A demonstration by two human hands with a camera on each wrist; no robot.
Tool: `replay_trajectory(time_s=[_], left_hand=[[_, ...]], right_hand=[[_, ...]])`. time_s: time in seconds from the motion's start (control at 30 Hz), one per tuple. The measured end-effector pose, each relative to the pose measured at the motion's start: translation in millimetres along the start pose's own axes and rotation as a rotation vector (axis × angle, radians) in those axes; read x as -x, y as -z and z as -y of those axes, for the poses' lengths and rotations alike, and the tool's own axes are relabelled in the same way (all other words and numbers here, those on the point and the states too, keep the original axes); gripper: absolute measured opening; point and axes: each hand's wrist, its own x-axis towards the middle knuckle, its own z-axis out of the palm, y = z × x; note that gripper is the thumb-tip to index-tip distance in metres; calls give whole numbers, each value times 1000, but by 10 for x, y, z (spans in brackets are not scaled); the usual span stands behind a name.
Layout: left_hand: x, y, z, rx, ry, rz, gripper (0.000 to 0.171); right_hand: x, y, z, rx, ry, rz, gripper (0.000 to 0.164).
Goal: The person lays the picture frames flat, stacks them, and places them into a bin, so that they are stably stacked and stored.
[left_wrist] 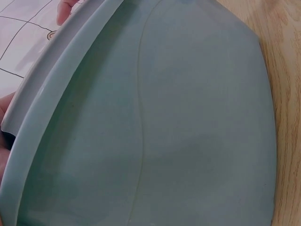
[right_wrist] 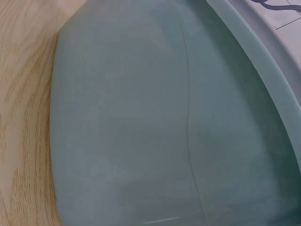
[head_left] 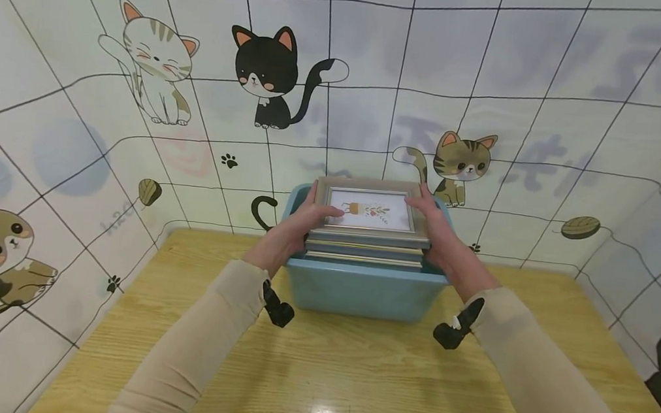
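Observation:
A stack of picture frames (head_left: 364, 252) sits in a light blue plastic bin (head_left: 364, 293), its upper part level with or above the rim. On top lies a pale frame (head_left: 388, 218) holding a print of a plant in an orange pot. My left hand (head_left: 294, 226) grips the stack's left side, thumb over the top frame's face. From the right side, my right hand (head_left: 444, 237) holds it too, its thumb on the frame's corner. Most fingers are hidden down inside the bin. Both wrist views mainly show the bin's outer wall (left_wrist: 202, 117), with a frame edge (left_wrist: 59, 59) beyond its rim.
The bin stands at the back of a wood-grain table (head_left: 346, 365), against a wall covering (head_left: 362, 117) printed with cartoon cats and a grid. Similar covering rises on the left and right. Dark straps (head_left: 277, 305) circle both wrists over beige sleeves.

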Motion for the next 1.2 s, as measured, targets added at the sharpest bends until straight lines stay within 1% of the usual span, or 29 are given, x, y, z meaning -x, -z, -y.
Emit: replay_trajectory(time_s=[0.37,0.47,0.57,0.73,0.93,1.1,1.2], left_hand=[[7,6,-2,6,35,23,102],[13,9,-3,-11,44,26,103],[13,10,0,-25,35,25,105],[-1,16,13,-41,1,9,103],[-11,-9,-10,-49,9,0,98],[-11,-18,-15,-20,1,12,93],[-12,-25,-7,4,11,12,93]], right_hand=[[8,-4,-7,-76,8,25,86],[0,-4,-13,-93,7,32,86],[-3,-3,-14,-102,1,30,86],[-7,-3,-8,-100,-3,24,87],[-2,11,14,-92,-6,25,87],[-2,14,15,-82,-9,25,87],[1,12,19,-97,-17,26,87]])
